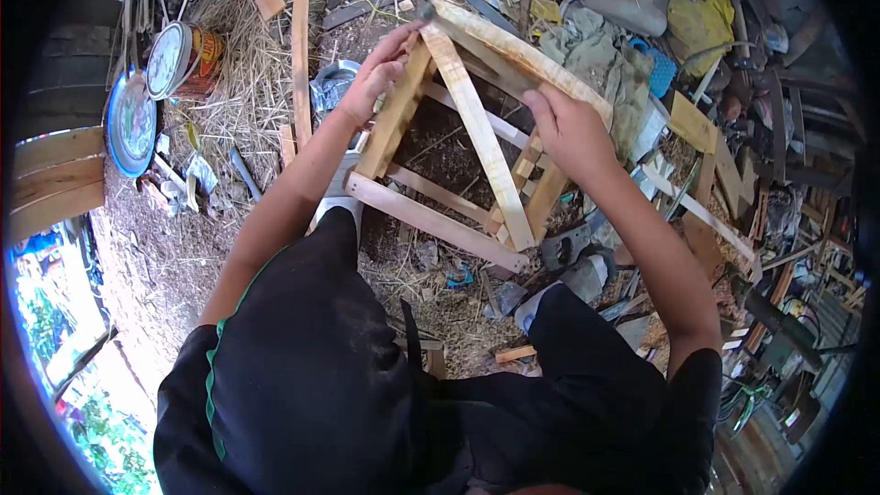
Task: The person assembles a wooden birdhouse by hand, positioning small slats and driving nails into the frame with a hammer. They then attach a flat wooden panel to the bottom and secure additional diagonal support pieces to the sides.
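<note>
The right grip is curled shut around what looks like the handle of a hammer, though the blur beside the plank makes it hard to be certain; the left grip clasps the wooden frame at its far left corner, fingertips just beside the hammer's dark head. Nearest lie the person's black-clad legs, spread to either side. The frame is held above the littered floor, just past the knees, tilted, with its pale near rail closest. A slat runs slantwise from the far left corner to the near right one, and a rough-edged plank forms the far side. Beyond, toward the floor's left edge, are a blue-rimmed dish and a labelled can; toward its far right corner lie crumpled grey cloth and a yellow bag.
</note>
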Tool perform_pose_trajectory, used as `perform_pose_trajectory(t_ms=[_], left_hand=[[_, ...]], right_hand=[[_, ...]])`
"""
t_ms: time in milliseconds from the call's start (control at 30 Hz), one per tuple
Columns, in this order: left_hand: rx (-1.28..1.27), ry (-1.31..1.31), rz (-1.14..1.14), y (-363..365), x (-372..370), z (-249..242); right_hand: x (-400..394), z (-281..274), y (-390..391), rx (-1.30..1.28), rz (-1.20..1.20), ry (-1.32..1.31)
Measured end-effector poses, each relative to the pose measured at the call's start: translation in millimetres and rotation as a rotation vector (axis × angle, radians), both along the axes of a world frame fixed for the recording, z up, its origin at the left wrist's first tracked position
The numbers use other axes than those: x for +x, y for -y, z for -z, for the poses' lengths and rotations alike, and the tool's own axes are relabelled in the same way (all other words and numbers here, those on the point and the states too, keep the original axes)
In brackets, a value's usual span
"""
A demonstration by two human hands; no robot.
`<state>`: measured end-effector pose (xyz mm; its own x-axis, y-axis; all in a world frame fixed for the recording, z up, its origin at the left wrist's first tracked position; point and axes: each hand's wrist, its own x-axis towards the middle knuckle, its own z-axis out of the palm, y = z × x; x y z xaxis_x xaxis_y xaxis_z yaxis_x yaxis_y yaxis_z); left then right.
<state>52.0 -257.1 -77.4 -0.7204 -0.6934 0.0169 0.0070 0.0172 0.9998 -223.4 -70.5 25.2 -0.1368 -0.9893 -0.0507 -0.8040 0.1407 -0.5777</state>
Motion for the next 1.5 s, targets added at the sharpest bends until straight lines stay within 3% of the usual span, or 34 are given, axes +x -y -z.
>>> perform_pose_trajectory(t_ms=[167, 233, 367, 433, 567, 633, 867, 933, 1133, 1167, 1233, 1367, 1433, 1467, 1500], left_hand=[[0.126, -0.018, -0.050, -3, -3, 11], [0.098, -0.012, -0.071, -5, -4, 10], [0.063, -0.048, -0.025, -5, -6, -5], [0.060, -0.037, -0.036, -6, -3, 3], [0.066, -0.040, -0.089, -2, -4, 11], [0.031, -0.028, -0.065, -2, -5, 1], [0.059, -0.048, -0.078, -3, -4, 10], [0.102, -0.060, -0.099, -4, -4, 7], [0.116, -0.063, -0.085, -2, 0, 18], [0.106, -0.049, -0.092, 1, -1, 23], [0.092, -0.034, -0.101, 3, -3, 20], [0.037, -0.080, -0.032, 1, -5, 8], [0.028, -0.081, -0.043, -3, -3, 8], [0.053, -0.051, -0.071, -4, -3, 7], [0.077, -0.021, -0.100, -5, -3, 5]], right_hand=[[2, -19, -3, -0.180, -0.064, 0.004], [1, -14, 4, 0.124, -0.036, -0.138], [2, -23, 1, 0.094, 0.018, -0.022], [8, -27, -5, -0.219, -0.034, -0.018], [5, -15, 1, -0.130, -0.096, -0.130], [5, -14, 6, 0.092, 0.020, -0.109], [12, -16, -1, -0.177, -0.051, -0.065], [11, -16, 4, 0.150, 0.011, -0.116], [21, -26, -6, -0.180, -0.078, -0.054], [18, -20, -4, -0.183, -0.078, -0.058], [14, -11, 6, 0.083, 0.023, -0.123], [15, -21, 1, -0.001, 0.032, -0.069], [20, -21, -5, -0.228, -0.023, -0.034], [19, -18, -3, -0.230, -0.022, -0.037], [18, -16, 1, -0.038, 0.007, -0.059]])
